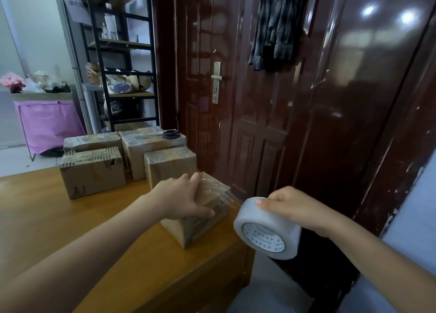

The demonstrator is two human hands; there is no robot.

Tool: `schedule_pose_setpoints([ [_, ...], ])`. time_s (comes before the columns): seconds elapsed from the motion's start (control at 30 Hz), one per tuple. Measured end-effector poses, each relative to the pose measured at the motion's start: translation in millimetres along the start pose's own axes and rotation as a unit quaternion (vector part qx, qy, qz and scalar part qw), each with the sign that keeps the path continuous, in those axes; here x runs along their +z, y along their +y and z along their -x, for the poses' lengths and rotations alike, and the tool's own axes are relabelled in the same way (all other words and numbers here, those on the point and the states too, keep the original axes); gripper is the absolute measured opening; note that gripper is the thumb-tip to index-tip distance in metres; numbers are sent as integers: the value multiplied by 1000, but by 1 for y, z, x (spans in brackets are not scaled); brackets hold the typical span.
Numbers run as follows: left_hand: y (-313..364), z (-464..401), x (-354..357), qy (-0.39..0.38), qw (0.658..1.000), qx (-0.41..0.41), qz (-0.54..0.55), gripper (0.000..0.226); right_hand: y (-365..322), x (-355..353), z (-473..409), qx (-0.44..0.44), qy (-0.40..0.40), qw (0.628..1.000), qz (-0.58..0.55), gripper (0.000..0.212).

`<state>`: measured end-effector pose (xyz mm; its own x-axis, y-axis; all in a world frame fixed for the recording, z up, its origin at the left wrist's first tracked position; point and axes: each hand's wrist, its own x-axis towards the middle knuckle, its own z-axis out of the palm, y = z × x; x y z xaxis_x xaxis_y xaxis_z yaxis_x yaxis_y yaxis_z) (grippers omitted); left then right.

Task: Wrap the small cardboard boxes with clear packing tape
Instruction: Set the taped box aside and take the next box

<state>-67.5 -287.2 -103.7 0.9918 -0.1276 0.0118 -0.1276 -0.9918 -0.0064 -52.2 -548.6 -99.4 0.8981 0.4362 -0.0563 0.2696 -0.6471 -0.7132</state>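
Hands, head view. Left hand point(181, 195): laid flat on top of the near cardboard box point(198, 220), fingers straight and spread, thumb along the box's near top edge; pressing, not gripping. Right hand point(292, 206): at 3 o'clock from that box, off the tabletop edge, fingers curled over the roll of clear packing tape point(266, 230), thumb on its upper rim.

Tape strip point(224, 194): clear film stretched from the roll to the box's right end, wrinkled over the top corner.

Near cardboard box: on the wooden tabletop point(94, 230) close to its right edge, turned at an angle.

Other boxes, at 11 to 12 o'clock from the near box: four, close together, glossy with tape. One point(169, 164) just behind the near box; one point(92, 173) well to the left.

Scissors point(171, 134): black-handled, lying on the rear box point(151, 145).

Door point(283, 100): dark red, behind the tabletop.
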Motion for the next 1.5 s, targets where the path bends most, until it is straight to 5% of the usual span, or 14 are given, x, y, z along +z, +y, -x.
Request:
schedule_pose_setpoints([
  [0.13,2,-7,-10,-13,997,-19,70,74,-4,-6,-4,8,12,1000,15,52],
  [0.3,-7,-15,-19,-47,953,-73,290,68,6,8,-11,124,-52,972,195,59],
  [0.43,-23,-15,-20,-138,841,-106,512,62,14,7,-9,87,-53,992,79,65],
  [0.53,-42,-10,-4,-164,782,-129,588,80,13,0,-5,21,-81,996,-19,74],
  [0.6,-51,-12,2,-150,790,-98,586,79,12,-1,-6,5,-67,997,-39,74],
  [0.7,-48,-15,-6,-67,874,6,482,45,9,6,-12,4,-26,998,-49,65],
  [0.8,-31,-15,-12,29,972,74,220,45,7,15,-15,-1,4,999,-41,58],
  [0.87,-15,-10,-16,49,994,75,60,34,10,16,-11,-9,10,998,-62,56],
  [1.03,15,-2,-9,-23,998,23,-61,94,29,9,4,-24,-130,966,-222,70],
  [1.23,12,-12,-13,14,1000,-16,7,48,28,-14,6,-21,-203,926,-316,66],
  [1.4,-14,-24,-32,-38,976,-81,196,63,12,2,-2,115,-216,969,30,66],
  [1.5,-27,-32,-40,-75,947,-96,299,57,20,20,-7,131,-174,975,37,71],
])
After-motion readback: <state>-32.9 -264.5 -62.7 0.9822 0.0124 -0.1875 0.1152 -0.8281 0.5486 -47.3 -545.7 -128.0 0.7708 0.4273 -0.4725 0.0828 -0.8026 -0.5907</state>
